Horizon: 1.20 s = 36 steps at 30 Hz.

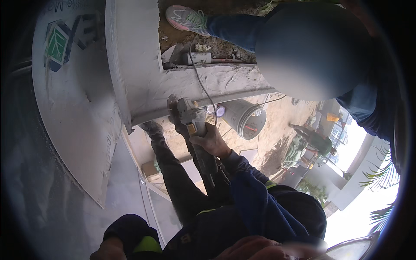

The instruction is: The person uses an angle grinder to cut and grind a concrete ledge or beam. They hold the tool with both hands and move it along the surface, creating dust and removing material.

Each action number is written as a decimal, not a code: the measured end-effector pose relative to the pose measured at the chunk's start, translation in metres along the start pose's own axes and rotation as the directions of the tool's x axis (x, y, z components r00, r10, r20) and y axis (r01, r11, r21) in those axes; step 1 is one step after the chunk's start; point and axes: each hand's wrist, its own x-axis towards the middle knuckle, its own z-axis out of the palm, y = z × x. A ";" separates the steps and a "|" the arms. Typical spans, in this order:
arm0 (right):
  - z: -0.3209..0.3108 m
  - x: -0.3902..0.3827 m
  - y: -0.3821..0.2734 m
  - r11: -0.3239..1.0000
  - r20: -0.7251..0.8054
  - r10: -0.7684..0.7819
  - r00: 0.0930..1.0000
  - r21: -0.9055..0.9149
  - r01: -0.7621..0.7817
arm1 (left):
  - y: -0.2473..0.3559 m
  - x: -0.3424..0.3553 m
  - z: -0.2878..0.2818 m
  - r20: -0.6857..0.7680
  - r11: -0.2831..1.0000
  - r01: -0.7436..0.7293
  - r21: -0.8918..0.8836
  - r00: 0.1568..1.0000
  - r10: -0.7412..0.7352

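My right hand (212, 143) is closed around the body of a dusty angle grinder (197, 121), thumb across its near side. The grinder's round disc end (174, 106) is at the lower edge of a white plastered ledge (208, 84); I cannot tell whether it touches. A thin grey cable (200, 78) hangs over the ledge and passes beside my right hand. At the lower left edge, my left hand (109, 250) shows only in part below its dark sleeve, with its fingers cut off by the frame.
A white bucket (249, 121) is just beyond the grinder, near the ledge. A co-worker's shoe (186, 19) rests on soil above the ledge. Another person (318, 143) is farther off at the right. A large white board (82, 86) stands at the left.
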 end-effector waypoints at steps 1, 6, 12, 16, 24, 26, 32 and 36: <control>0.004 0.001 0.003 1.000 0.019 -0.005 1.000 -0.004 0.005 | 0.004 -0.001 0.003 -0.003 0.999 -0.001 0.037 1.000 0.001; 0.016 -0.002 0.011 0.999 0.015 -0.022 1.000 0.037 0.021 | 0.000 -0.010 0.008 -0.022 0.996 0.002 0.091 1.000 0.000; 0.016 -0.005 0.013 0.999 0.016 -0.011 1.000 0.041 0.010 | -0.005 -0.016 0.010 -0.048 0.995 0.006 0.098 0.999 -0.002; 0.012 -0.005 0.019 0.996 0.012 -0.039 0.999 0.084 0.038 | -0.011 -0.018 0.008 -0.055 0.997 -0.003 0.074 0.998 0.007; 0.014 -0.005 0.014 0.998 0.013 -0.016 1.000 0.057 0.015 | -0.023 -0.017 0.002 -0.059 0.999 0.018 0.036 0.998 -0.015; 0.012 -0.005 0.013 1.000 -0.001 -0.016 1.000 0.024 0.016 | -0.028 -0.019 -0.001 -0.060 1.000 0.018 0.015 0.998 -0.017; 0.022 -0.004 0.016 0.996 -0.044 -0.032 0.999 -0.081 0.028 | -0.032 -0.020 -0.007 -0.060 1.000 0.024 -0.001 0.998 -0.024; 0.030 -0.004 0.018 0.995 -0.046 -0.032 0.998 -0.098 0.027 | -0.028 -0.019 -0.010 -0.058 1.000 0.027 -0.012 0.998 -0.027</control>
